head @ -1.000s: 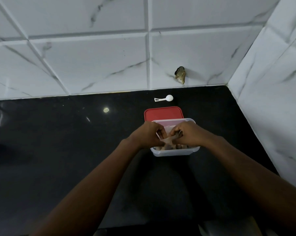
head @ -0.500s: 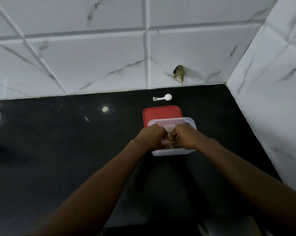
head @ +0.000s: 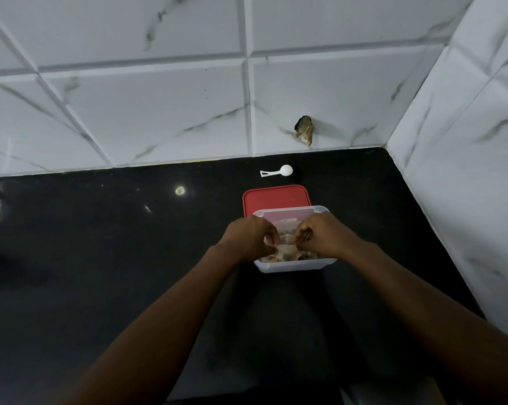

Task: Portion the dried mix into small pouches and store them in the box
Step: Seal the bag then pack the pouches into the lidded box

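I note left hand (head: pixel 251 238) and right hand (head: pixel 320 235) each pinching one small translucent pouch (head: pixel 285 249) over clear rectangular plastic box (head: pixel 293 266); uneven tugging may tear it, spilling contents.

Bare forearms (head: pixel 159 314), bare hands (head: pixel 248 237).

Black counter (head: pixel 101 258) — marbled wall tiles (head: pixel 147 112).

Open clear plastic box (head: pixel 293 266), small translucent pouches (head: pixel 287 253) of brownish mix inside
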`<state>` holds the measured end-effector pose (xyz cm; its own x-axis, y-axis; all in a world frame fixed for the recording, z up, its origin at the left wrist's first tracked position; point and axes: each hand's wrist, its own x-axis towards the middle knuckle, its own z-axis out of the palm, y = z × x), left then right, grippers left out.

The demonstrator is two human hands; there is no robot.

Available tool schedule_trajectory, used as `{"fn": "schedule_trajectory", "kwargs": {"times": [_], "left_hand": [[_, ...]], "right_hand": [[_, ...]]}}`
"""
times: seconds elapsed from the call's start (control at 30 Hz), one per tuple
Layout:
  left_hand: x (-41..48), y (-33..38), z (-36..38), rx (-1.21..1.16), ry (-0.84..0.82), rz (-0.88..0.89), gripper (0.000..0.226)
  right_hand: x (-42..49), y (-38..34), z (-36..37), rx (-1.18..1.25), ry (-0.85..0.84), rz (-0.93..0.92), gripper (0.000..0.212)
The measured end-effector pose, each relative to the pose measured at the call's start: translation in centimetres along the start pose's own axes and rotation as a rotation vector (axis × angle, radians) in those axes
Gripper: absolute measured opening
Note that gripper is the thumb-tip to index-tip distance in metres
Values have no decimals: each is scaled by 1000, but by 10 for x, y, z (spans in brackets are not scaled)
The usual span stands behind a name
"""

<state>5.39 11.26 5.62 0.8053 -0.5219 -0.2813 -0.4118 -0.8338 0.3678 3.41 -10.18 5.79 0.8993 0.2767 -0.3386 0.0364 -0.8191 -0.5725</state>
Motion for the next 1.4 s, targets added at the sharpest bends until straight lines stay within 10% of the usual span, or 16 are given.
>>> {"fn": "schedule_trajectory", "kwargs": {"times": [0.37,0.7,1.4], "left_hand": [[25,-25,-15,-573,466,-205,5],[72,-58,0,-729,269,-645,17],[87,-65,-5,-1098,425,-675,22]], "right_hand": [[34,10,-33,203,443,22,11],[92,53,-36,312,301,416,20],[98,52,-50,770,350,417,21]]}}
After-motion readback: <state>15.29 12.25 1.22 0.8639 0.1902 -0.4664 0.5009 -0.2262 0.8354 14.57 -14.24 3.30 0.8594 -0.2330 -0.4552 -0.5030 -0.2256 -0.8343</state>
